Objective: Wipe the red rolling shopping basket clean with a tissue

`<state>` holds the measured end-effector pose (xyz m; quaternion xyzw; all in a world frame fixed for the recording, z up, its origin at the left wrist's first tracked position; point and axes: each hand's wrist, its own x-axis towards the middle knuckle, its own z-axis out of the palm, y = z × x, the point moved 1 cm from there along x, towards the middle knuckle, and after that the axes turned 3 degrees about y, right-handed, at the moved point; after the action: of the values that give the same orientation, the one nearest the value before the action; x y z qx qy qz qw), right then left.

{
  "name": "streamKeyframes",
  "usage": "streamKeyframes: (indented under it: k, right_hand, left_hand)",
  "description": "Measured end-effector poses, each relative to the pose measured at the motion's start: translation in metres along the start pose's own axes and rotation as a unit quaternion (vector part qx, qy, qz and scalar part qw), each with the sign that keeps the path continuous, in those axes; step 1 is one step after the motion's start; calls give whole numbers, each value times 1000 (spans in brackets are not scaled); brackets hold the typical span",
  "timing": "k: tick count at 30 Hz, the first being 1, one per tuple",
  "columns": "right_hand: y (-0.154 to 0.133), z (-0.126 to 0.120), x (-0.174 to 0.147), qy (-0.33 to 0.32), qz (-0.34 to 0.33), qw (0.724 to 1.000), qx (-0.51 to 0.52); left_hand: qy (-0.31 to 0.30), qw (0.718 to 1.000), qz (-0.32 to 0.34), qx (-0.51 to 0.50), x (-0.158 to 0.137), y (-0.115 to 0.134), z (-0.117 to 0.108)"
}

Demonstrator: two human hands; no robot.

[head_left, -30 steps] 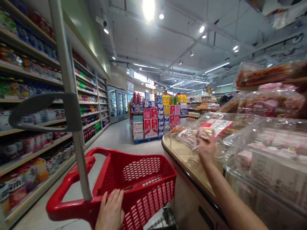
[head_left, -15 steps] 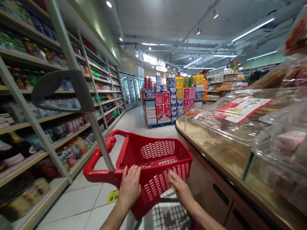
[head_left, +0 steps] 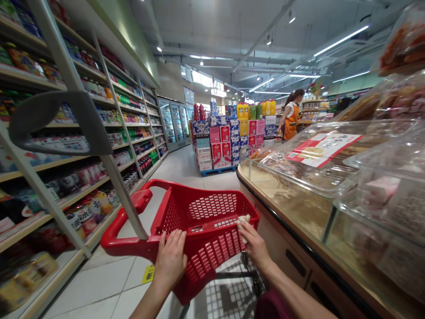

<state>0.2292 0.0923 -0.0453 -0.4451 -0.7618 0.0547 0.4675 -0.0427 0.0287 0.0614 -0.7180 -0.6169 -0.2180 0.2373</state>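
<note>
A red plastic shopping cart basket (head_left: pixel 194 283) with honeycomb holes in its walls is in front of me. My left hand (head_left: pixel 171 259) grips its near rim toward the left, fingers curled over the edge. At the near right corner, my right hand (head_left: pixel 255 246) pinches a crumpled whitish cloth or tissue (head_left: pixel 244 220) and presses it on the rim. The basket's floor shows through the open top with nothing on it. A grey pole (head_left: pixel 128 201) with a dark grey loop handle (head_left: pixel 98 135) rises at the basket's left end.
Shelves of drinks (head_left: pixel 116 117) line the left side. Close on the right stands a glass-edged counter (head_left: pixel 285 199) with clear food packs (head_left: pixel 308 177). Stacked drink cartons (head_left: pixel 221 144) sit on a blue pallet ahead. A person in an orange apron (head_left: pixel 291 119) is behind them.
My right hand has slid up from the basket's near side wall to its corner rim, and the cloth now shows plainly. The view has shifted slightly. The person in orange is more visible.
</note>
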Motion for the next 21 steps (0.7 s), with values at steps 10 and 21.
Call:
streamKeyframes:
  k: [10, 21]
  right_hand:
    - [27, -13, -2, 56, 98, 993, 24]
    - [30, -16, -5, 64, 119, 991, 11]
  left_hand:
    - [7, 1000, 4, 9, 1, -1, 1]
    - [-9, 1000, -8, -5, 2, 0, 0]
